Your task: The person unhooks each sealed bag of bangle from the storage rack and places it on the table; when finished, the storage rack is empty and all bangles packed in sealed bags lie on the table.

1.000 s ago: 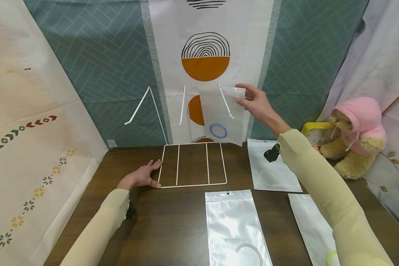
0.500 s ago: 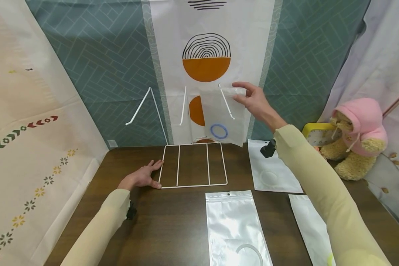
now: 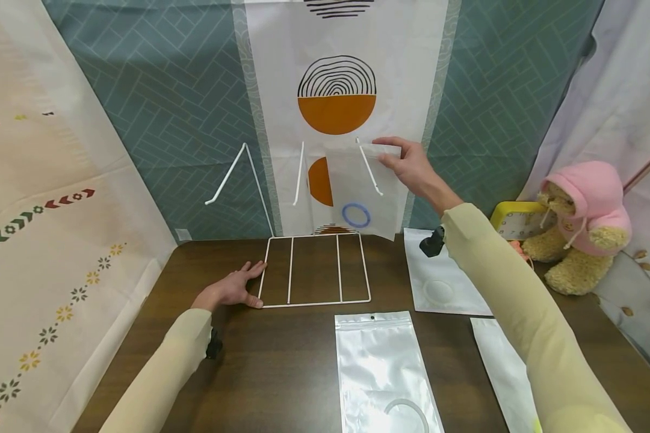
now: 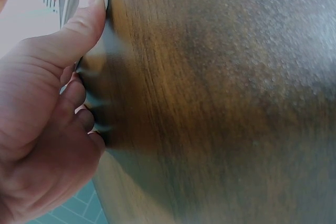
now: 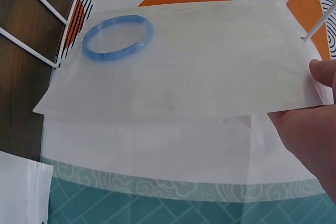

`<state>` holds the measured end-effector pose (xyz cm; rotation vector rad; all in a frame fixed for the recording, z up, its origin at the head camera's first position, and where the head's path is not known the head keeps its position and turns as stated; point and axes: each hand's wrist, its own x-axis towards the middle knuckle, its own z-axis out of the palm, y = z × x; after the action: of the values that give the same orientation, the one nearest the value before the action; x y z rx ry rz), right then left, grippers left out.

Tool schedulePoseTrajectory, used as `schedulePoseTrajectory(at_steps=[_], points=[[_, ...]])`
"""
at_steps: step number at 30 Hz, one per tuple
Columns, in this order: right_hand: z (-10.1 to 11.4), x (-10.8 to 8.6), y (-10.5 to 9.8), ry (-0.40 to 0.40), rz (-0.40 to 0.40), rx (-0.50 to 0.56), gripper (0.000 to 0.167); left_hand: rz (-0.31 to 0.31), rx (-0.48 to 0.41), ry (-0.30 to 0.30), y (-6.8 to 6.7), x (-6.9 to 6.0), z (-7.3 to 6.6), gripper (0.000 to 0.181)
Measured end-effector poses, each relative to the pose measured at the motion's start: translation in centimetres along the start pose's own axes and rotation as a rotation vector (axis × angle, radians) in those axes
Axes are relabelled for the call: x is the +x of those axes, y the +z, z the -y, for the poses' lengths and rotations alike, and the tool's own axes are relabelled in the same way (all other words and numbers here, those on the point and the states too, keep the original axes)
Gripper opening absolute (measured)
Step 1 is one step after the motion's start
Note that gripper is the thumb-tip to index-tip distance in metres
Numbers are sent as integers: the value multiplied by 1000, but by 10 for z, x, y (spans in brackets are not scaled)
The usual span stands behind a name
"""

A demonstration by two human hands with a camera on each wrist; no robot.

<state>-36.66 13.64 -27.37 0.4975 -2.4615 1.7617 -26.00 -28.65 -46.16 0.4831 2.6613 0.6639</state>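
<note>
Near its zip-top end, my right hand point(image 3: 414, 171) pinches a pale, see-through zip bag point(image 5: 210, 72) between thumb and fingers. A blue bangle point(image 3: 355, 214) shows low inside it. The bag hangs upright behind the right prong of a white wire display rack point(image 3: 314, 304); whether the prong passes through its hole, I cannot tell. On the rack's left base wire rests my left hand point(image 3: 230, 287), fingers spread, thumb at the front corner. In the left wrist view the thumb point(image 4: 89, 9) lies on the wire, with the other fingertips low by the table.
A silver zip bag point(image 3: 381, 367) with a pale ring lies in front. Two more bags, one white point(image 3: 439, 282) and one partly hidden point(image 3: 511, 373), lie right on the brown table point(image 3: 260, 373). Behind them sit a yellow clock point(image 3: 520, 219) and a pink-hooded teddy bear point(image 3: 587, 210).
My right hand has shifted slightly left along the top of the bag, toward the prong. The bag and my left hand stay almost where they were.
</note>
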Motion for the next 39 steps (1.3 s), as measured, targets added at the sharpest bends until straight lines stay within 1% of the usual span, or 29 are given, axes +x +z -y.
schedulePoseTrajectory(at_steps=[2,8,15,17,26,34,39], points=[[0,0,0,-4,-5,-6,35,1,-7,-1,0,0,0,105],[0,-3,0,-4,-8,-19,34,-5,-30,27,-2,-3,0,106],[3,-11,-3,-1,-3,-50,34,1,-10,-8,1,2,5,106],[4,-13,-3,-1,4,-38,33,1,-7,-5,1,2,4,106],[9,-26,-8,-11,16,-55,32,5,-6,8,-1,-1,2,106],[10,-37,-11,-34,25,-106,32,4,-16,3,0,0,4,106],[11,-46,-13,-46,40,-95,32,-2,-13,-1,1,1,4,107]])
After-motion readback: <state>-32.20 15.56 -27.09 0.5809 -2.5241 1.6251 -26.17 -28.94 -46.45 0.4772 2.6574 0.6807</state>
